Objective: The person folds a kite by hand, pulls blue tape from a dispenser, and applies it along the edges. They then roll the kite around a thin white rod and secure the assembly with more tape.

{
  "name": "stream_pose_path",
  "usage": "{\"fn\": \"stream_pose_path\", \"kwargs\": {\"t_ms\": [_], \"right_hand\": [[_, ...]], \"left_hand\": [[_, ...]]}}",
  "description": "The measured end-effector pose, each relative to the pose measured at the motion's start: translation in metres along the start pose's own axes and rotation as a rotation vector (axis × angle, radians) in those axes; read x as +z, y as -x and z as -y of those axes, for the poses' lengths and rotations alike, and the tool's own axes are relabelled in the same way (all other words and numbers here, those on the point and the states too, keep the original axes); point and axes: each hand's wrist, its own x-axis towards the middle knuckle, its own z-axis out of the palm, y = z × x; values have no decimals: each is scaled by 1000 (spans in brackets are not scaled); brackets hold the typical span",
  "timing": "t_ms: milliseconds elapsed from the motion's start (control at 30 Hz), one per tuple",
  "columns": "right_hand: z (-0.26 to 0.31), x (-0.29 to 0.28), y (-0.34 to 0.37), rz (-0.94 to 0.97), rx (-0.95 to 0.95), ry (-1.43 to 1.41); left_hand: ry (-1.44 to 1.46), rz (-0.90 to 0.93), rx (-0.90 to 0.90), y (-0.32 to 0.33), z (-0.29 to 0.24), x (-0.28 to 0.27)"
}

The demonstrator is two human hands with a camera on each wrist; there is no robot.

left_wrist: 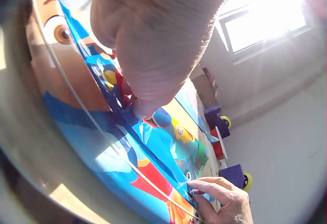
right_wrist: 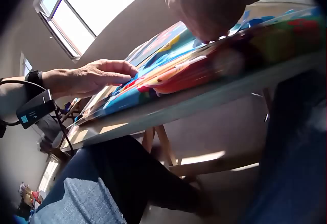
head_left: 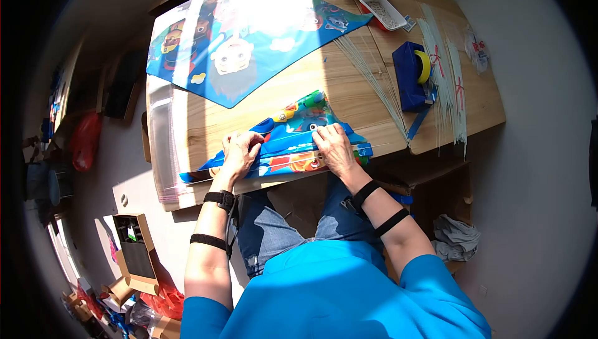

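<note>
A glossy blue plastic sheet (head_left: 283, 147) with cartoon prints lies bunched and folded along the table's near edge. My left hand (head_left: 239, 154) pinches its fold left of centre, thumb and fingertips together on the blue material. Farther right, my right hand (head_left: 337, 150) pinches the same fold; its fingertips (left_wrist: 196, 185) show at the blue edge in the left wrist view. A thin white rod (left_wrist: 94, 119) runs lengthwise over the printed sheet, on the near side of both hands. In the right wrist view, the left hand (right_wrist: 94, 78) reaches over the sheet's far end.
A larger printed sheet (head_left: 261, 65) spreads across the back left of the table. Loose thin rods (head_left: 374, 80) and tied rod bundles (head_left: 445, 83) lie to the right. Two blue tape dispensers (head_left: 408, 80) and a white tray (head_left: 382, 12) stand nearby. Clear plastic (head_left: 163, 146) covers the left edge.
</note>
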Motion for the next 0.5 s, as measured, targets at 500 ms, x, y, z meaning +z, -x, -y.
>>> {"fn": "stream_pose_path", "kwargs": {"t_ms": [500], "right_hand": [[3, 7, 12, 74, 78, -107]], "left_hand": [[-308, -295, 282, 17, -9, 2]]}}
